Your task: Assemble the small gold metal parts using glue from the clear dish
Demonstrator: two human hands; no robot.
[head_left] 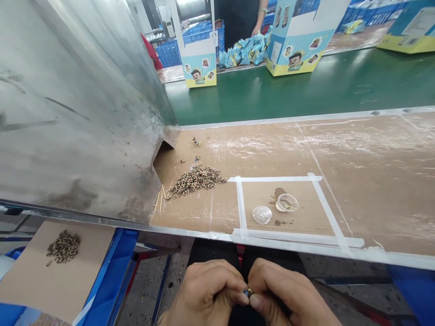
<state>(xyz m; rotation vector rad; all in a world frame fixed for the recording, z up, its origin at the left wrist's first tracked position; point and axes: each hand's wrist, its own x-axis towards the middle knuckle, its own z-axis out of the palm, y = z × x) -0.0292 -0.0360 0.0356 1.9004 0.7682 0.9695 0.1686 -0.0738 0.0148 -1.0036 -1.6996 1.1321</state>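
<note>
My left hand (210, 290) and my right hand (282, 290) meet over my lap, in front of the bench edge. Between the two thumbs and forefingers a tiny dark piece with blue and yellow on it (248, 292) is pinched; its kind is mostly hidden by the fingertips. On the cardboard-covered bench lies a pile of small multicoloured pieces (197, 180), with a few loose ones above it. Thin wooden sticks (159, 200) lie at the pile's left. Inside a white tape rectangle (241, 203) stand a small clear cup (287, 202) with a stick in it and a clear lid (262, 215).
A large metal housing (78, 104) rises on the left. Lower left, a cardboard sheet (84, 253) on a blue crate bears another pile (64, 246). Beyond runs a green belt (238, 97) with printed boxes (200, 68); behind it, a person's hand (256, 28) is near blue packets (246, 50).
</note>
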